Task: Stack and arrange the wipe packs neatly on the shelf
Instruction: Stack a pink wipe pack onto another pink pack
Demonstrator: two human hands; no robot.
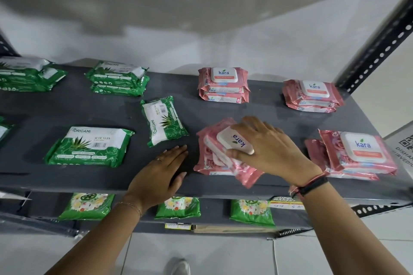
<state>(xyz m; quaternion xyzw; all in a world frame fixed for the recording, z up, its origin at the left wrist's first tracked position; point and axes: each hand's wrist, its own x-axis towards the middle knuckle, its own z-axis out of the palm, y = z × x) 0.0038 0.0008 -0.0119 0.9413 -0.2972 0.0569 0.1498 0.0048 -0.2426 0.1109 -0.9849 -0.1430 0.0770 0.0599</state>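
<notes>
Scene: dark grey shelf (279,109), pink and green wipe packs spread across it in small stacks.
Right hand (271,152): clasped over a pink pack (225,154), fingers on its white flip lid, thumb at the near edge.
Pink pack: atop a loose pink pile (204,163) near the front edge, twisted, long axis running diagonally from far-left to near-right, out of line with the pile below.
Left hand (162,172): flat on the shelf, palm down, holding nothing, just left of the pile.
Key relation: pack directly under the right hand; left hand beside it, free to steady the pile.
Neighbours: squared pink stack (359,154) to the right; stray green pack (164,120) lying askew to the left.
Likely next: turn needed to square the pack with the pile.
</notes>
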